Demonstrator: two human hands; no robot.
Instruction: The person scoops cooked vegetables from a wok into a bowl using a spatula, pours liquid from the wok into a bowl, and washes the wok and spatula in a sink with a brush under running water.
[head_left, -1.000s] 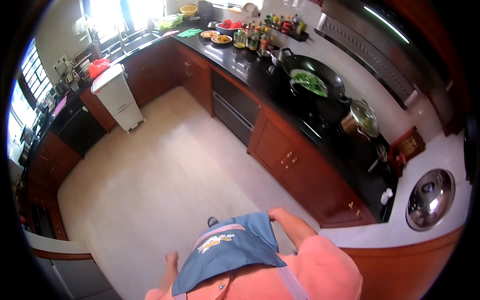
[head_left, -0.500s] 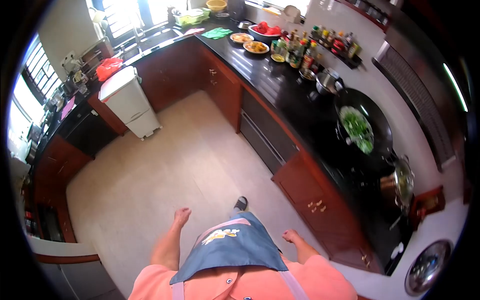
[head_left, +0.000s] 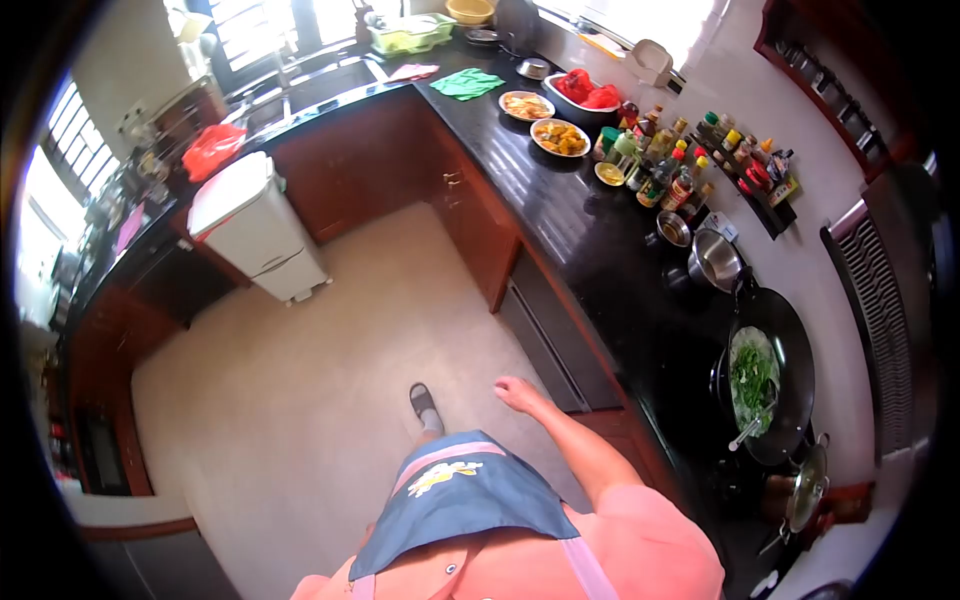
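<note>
Holding right hand (head_left: 517,393) out over floor (head_left: 300,370), just left of grey drawer front (head_left: 550,345) in view, apparently apart from it. Keeping fingers (head_left: 503,386) loosely curled and partly open, apparently gripping nothing, going by a small, soft view. Can't see left hand, so can't tell finger state on that side.

Wearing blue apron (head_left: 480,505); can see one foot (head_left: 421,400) in a dark slipper ahead of it.

Can see wok (head_left: 795,345) at right on black surface (head_left: 590,265), well apart from right hand, with chopped greens (head_left: 750,372) in pale liquid and metal utensil (head_left: 746,434) leaning inside, handle toward near rim. Just below wok in view: lidded pot (head_left: 808,487). Just above: steel pot (head_left: 714,259), then small bowl (head_left: 673,229), then cluster of bottles (head_left: 680,188). Farther along: two plates of food (head_left: 560,138), basin (head_left: 577,103) with red bags, green cloth (head_left: 467,83).
</note>
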